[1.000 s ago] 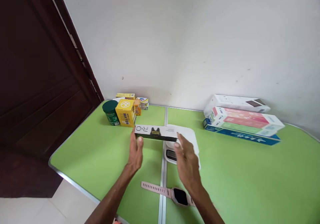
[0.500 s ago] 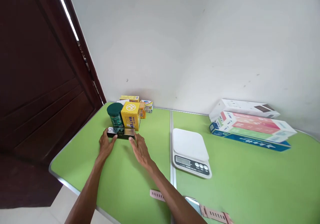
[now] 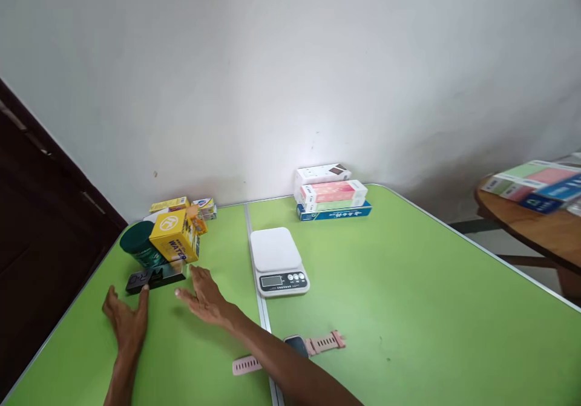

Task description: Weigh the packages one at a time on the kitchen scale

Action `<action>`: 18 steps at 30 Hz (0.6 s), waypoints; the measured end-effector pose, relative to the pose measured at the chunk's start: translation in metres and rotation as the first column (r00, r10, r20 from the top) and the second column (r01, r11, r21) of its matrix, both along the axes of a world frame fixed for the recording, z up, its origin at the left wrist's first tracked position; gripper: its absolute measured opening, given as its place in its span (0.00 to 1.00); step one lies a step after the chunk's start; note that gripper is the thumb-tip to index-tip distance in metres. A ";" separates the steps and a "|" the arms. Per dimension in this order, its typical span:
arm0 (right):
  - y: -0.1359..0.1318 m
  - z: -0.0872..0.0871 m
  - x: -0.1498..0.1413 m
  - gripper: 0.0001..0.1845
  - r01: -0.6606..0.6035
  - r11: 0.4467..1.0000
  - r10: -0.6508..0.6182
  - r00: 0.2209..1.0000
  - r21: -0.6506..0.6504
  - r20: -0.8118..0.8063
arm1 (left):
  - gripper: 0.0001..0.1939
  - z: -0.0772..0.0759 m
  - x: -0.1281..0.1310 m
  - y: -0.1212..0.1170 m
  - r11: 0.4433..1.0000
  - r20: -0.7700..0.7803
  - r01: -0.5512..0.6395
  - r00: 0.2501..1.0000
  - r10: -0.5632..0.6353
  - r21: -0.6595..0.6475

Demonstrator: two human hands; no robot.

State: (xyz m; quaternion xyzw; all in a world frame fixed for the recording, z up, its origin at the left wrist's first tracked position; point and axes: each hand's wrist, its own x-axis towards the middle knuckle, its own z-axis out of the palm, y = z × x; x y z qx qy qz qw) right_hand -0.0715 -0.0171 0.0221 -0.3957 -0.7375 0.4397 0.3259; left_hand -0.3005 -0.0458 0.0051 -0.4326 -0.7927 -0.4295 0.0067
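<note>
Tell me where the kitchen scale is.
In the head view, the scale sits mid-table, beside the table's seam, beyond the watch.

Single head view, set above the near side of the green table (image 3: 390, 285), facing forward and down; wall (image 3: 290, 79) fills upper frame, door (image 3: 40, 212) left edge.

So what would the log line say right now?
left hand: open, beside long black box | right hand: open, near box's right end | box: on green table, before yellow cube-shaped carton and dark-green round tub
</note>
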 end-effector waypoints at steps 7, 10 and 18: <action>-0.002 0.020 0.174 0.32 0.497 0.838 -0.430 0.855 0.225 -0.290 | 0.50 0.022 0.110 -0.005 0.937 -0.207 0.248 0.958 -0.199 0.245; 0.026 0.007 0.269 0.34 0.841 0.490 -0.763 0.541 0.228 -0.355 | 0.42 0.029 0.181 0.011 0.870 -0.122 0.448 0.894 -0.431 0.206; 0.094 -0.028 0.412 0.49 0.978 0.176 -0.904 0.206 0.112 -0.375 | 0.46 0.048 0.359 0.095 0.536 0.382 0.844 0.489 -0.784 0.022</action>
